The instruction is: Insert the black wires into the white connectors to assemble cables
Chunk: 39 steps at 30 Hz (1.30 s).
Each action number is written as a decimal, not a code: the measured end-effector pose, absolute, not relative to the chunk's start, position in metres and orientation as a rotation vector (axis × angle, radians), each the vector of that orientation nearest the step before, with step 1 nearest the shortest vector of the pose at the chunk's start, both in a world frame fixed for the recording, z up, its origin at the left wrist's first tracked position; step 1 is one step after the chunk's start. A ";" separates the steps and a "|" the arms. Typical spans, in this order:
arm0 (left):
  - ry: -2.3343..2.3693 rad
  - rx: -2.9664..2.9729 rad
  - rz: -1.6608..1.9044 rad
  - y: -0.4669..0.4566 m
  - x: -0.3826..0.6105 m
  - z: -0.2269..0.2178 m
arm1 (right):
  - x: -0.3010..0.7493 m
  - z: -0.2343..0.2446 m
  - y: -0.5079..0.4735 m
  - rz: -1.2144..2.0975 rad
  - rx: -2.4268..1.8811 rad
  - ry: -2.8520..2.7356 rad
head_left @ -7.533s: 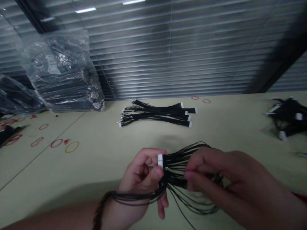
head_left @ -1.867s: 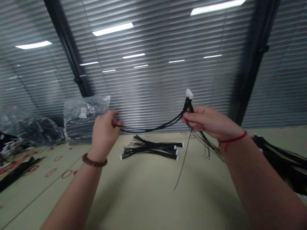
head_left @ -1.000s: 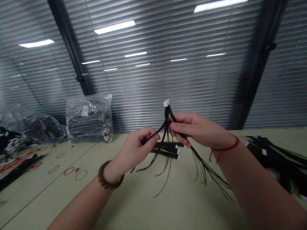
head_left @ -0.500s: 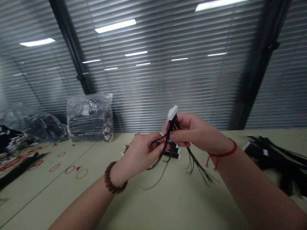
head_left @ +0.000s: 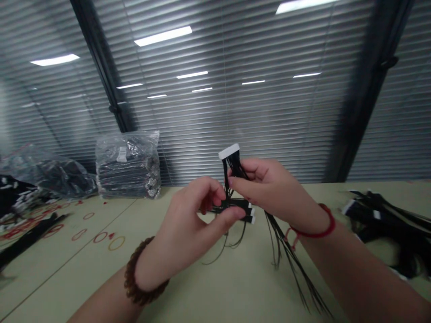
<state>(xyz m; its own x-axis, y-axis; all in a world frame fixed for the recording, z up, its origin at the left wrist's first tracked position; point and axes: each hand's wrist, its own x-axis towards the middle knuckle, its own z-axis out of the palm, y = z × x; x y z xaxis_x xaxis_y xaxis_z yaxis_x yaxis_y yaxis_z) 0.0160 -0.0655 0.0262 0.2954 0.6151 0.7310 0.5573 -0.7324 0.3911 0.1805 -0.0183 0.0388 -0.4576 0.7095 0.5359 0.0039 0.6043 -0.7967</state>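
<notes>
A wire harness of thin black wires with a white connector (head_left: 229,151) at its top is pinched in my right hand (head_left: 269,184), just below the connector. Its loose wires (head_left: 286,246) hang down past my right wrist, and a few thinner strands dangle in the middle. My left hand (head_left: 191,220) is beside the harness, thumb and fingers apart, with nothing visibly gripped between them. Behind my hands, more black wire bundles with white ends (head_left: 248,213) lie on the table, partly hidden by my fingers.
On the pale table (head_left: 161,291), red rubber bands (head_left: 100,237) and a yellow one (head_left: 116,243) are scattered at left. A clear bag of black cables (head_left: 128,168) stands by the window blinds. Further black harnesses (head_left: 387,220) lie at right; another bag (head_left: 63,175) sits far left.
My left hand has let go of the black wires and opened, moving slightly toward me. The connector has turned to show its broad side and shifted left, still in my right hand.
</notes>
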 end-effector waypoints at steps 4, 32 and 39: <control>1.287 2.571 1.506 -0.066 0.021 0.022 | 0.178 0.036 -0.022 0.900 -0.620 -1.937; 1.108 2.512 1.426 -0.059 0.014 0.026 | 0.182 0.044 -0.028 1.024 -0.745 -1.954; 0.915 2.285 1.571 -0.057 0.012 0.023 | 0.186 0.046 -0.026 1.080 -0.737 -1.965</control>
